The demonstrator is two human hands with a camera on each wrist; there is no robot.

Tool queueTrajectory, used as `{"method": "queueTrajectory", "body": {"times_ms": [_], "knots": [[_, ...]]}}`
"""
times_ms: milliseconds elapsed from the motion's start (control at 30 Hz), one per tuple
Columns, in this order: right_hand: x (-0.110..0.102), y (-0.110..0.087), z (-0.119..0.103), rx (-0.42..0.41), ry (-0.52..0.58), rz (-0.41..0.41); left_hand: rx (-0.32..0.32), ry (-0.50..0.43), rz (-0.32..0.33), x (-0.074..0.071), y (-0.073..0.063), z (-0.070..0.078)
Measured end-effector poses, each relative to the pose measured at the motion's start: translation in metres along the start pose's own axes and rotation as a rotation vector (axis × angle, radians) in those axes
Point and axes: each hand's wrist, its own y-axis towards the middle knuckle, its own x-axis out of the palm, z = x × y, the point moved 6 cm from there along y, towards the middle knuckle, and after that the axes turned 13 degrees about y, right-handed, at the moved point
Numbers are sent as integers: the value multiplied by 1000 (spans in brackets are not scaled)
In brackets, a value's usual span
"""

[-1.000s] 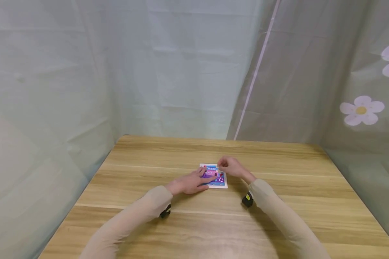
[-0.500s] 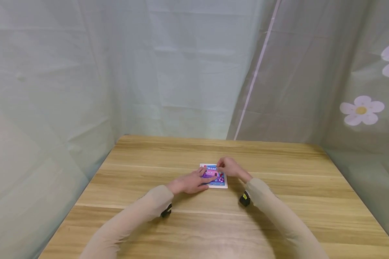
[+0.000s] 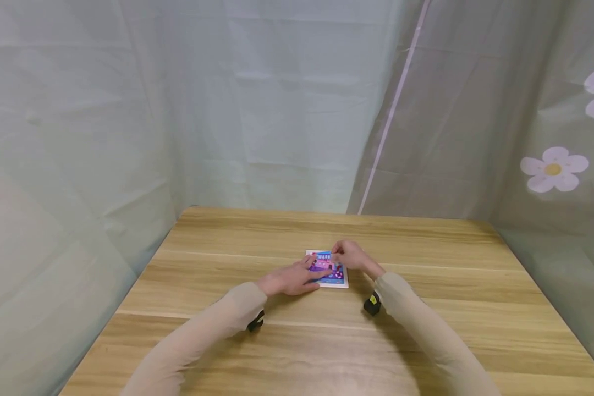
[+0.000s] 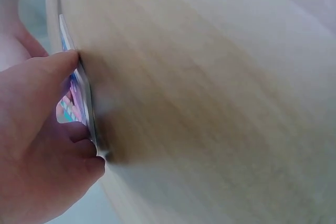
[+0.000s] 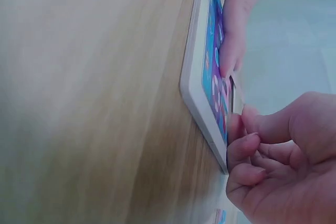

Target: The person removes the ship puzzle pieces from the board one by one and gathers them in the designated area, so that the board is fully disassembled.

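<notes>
A small picture board (image 3: 335, 282) with a white border and a blue, purple and pink print lies flat on the table. My left hand (image 3: 297, 278) rests across its left half with fingers spread, one reaching over the print. In the left wrist view the thumb touches the board's edge (image 4: 86, 100) and the lower fingers bend beside it. My right hand (image 3: 352, 256) is at the board's upper right. Seen from the right wrist, its curled thumb and index finger pinch at a thin flat piece (image 5: 237, 88) standing slightly above the print; the fingertips partly hide it.
The wood-grain table (image 3: 287, 352) spreads around the board on all sides. Pale curtains (image 3: 277, 110) hang behind its far edge and along both sides, with white flowers (image 3: 553, 169) printed at the right. A dark camera (image 3: 373, 303) sits under the right wrist.
My right hand has shifted slightly left, and its wrist has come a little lower and inward. The left hand and the board stay nearly in place.
</notes>
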Motion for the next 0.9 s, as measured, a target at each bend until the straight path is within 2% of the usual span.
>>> {"method": "queueTrajectory", "body": {"times_ms": [167, 267, 500, 633, 767, 900], "knots": [[-1, 0, 4, 93, 116, 38, 2, -1, -1, -1, 0, 0], [-2, 1, 6, 118, 157, 45, 5, 17, -4, -1, -3, 2], [-4, -2, 3, 49, 159, 50, 22, -8, -11, 3, -5, 6], [-13, -3, 1, 30, 170, 107, 35, -6, -2, 2, -4, 5], [-24, -5, -1, 31, 204, 147, 26, 8, -9, -1, -4, 2], [-27, -8, 8, 52, 223, 148, 18, 15, -14, 2, -4, 3]]}}
